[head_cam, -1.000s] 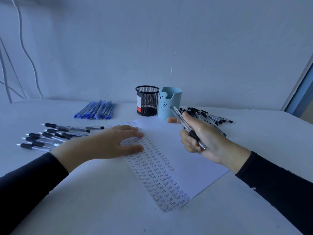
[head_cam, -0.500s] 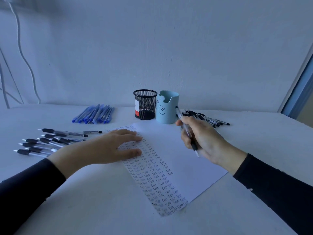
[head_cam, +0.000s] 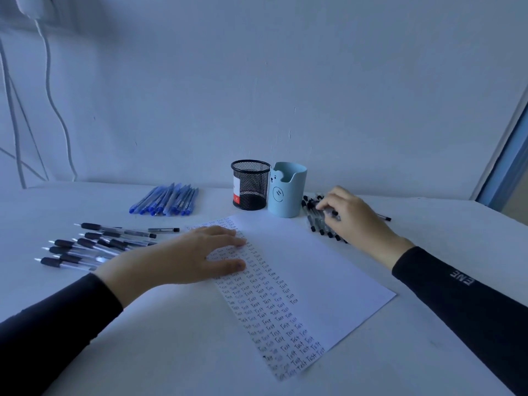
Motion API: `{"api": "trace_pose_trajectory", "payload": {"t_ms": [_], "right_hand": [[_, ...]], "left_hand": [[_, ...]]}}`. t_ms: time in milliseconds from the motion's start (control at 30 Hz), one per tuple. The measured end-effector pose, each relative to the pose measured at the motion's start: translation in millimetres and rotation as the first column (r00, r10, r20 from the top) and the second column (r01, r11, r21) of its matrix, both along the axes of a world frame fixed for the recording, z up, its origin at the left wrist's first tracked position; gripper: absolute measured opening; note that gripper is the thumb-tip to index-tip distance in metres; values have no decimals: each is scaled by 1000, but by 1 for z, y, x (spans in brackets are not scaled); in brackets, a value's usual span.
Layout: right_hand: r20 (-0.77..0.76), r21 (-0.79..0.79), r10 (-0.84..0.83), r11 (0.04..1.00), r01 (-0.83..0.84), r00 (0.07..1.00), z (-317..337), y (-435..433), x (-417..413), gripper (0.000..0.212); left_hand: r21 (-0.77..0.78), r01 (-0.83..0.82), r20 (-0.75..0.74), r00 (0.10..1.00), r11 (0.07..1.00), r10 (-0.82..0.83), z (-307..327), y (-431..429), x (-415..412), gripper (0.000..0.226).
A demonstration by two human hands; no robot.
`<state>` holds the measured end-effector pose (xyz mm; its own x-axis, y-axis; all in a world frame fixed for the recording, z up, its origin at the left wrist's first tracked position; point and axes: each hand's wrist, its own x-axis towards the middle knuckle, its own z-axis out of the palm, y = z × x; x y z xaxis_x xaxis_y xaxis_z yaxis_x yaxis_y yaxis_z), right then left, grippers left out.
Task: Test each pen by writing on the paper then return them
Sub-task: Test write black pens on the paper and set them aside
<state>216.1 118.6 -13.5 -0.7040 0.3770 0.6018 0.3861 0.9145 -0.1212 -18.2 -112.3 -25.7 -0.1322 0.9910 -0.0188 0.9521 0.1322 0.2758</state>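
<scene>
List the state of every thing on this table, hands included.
White paper sheet: flat, left part covered with written "Test".
Left hand: open, pressing the paper.
Right hand: fingers on black-capped pens; grip unclear.
Black mesh cup: upright, looks empty.
Light blue cup: upright.
Blue pens: lying bunched.
Black-grip pens: lying in rows.

On your paper (head_cam: pixel 328 275), lower centre of the frame, the handwritten word "Test" repeats in columns down its left strip. Your right sleeve (head_cam: pixel 468 292), at the right edge, shows "ENE" upside down. The label (head_cam: pixel 236 187) on the mesh cup (head_cam: pixel 253 181) is too small to read.
</scene>
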Motion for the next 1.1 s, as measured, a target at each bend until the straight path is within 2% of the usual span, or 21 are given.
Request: {"api": "trace_pose_trajectory", "payload": {"t_ms": [167,267,333,433,500,600,667,733,833,933,1067,1100], "right_hand": [[134,33,-66,998,62,989,-5,-1,-3,20],[134,55,-110,993,104,985,-2,-9,-3,50],[197,49,-155,988,149,968,-4,-13,-1,69],[234,5,-152,988,155,960,-6,-16,2,79],[198,-12,-125,991,130,972,-6,-20,2,72],[129,-28,-43,998,47,991,-7,-29,1,33],[98,-47,38,998,-33,994,-10,-38,-1,21],[108,-76,133,989,-125,985,-13,-45,-4,19],[114,-95,242,968,-232,964,-15,-54,-8,21],[93,-102,271,960,-262,958,-14,-56,-7,22],[70,-131,289,951,-278,955,-14,-54,-1,16],[69,-136,285,952,-274,956,-14,-54,-1,16]], "left_hand": [[4,8,8,1000,1000,-8,0,0,0,81],[5,6,1,1000,1000,-6,1,0,2,73],[10,7,1,1000,1000,-7,0,0,3,71],[20,11,-3,1000,1000,-11,1,-1,3,72],[18,15,-31,999,1000,-15,2,-2,4,72],[36,21,-35,999,999,-20,4,-3,3,70],[93,-13,20,1000,996,11,7,-3,-1,61],[182,-100,22,995,978,98,9,-2,-15,44],[274,-246,-90,956,930,280,13,-5,-50,29],[256,-344,-106,919,903,380,13,-9,-76,17],[207,-391,-117,900,897,419,12,-11,-91,12],[236,-384,-118,901,893,418,12,-10,-93,12]]}}
